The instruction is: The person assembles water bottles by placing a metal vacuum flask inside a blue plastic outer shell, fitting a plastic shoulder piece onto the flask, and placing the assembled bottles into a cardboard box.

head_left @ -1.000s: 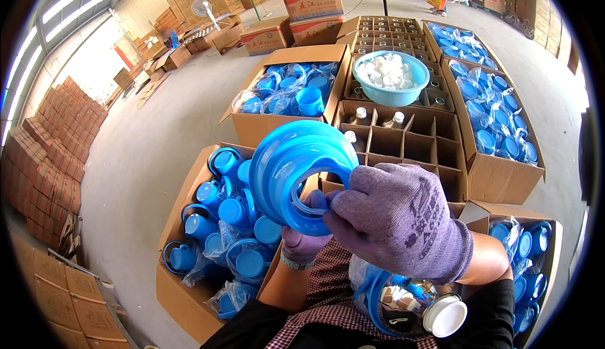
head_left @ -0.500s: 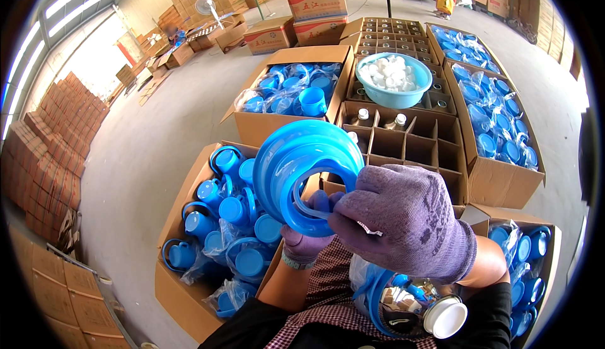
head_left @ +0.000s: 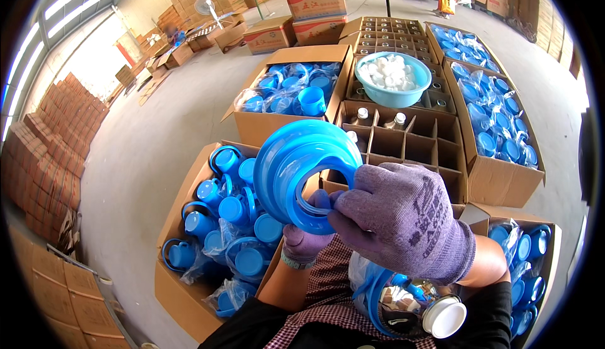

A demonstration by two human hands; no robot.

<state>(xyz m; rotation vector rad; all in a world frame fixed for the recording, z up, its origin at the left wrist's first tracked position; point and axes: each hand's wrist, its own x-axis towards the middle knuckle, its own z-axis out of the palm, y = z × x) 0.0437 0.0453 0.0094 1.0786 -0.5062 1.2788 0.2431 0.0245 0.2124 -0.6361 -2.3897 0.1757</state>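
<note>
A stack of blue plastic rings (head_left: 275, 160) is held up in front of me, its openings turned toward me. My right hand (head_left: 406, 223), in a purple knit glove, is closed with its fingertips pinching the nearest ring's lower right edge. My left hand (head_left: 305, 239), also gloved, grips the bottom of the stack from behind; its fingers show partly through the opening. Just below my right wrist, against my apron, is a clear plastic container (head_left: 400, 305) with a blue rim and a white round cap (head_left: 445, 317).
Cartons of blue lidded cups (head_left: 233, 210) stand left, right and ahead. A divided carton (head_left: 419, 147) holds several bottles (head_left: 397, 121). On it, farther back, sits a light blue basin (head_left: 394, 94) of white caps. Stacked boxes (head_left: 60, 135) and fans (head_left: 208, 7) are beyond.
My right hand has turned slightly at the ring's edge, its fingers rolling a little. The stack has shifted very slightly left; both hands keep their hold.
</note>
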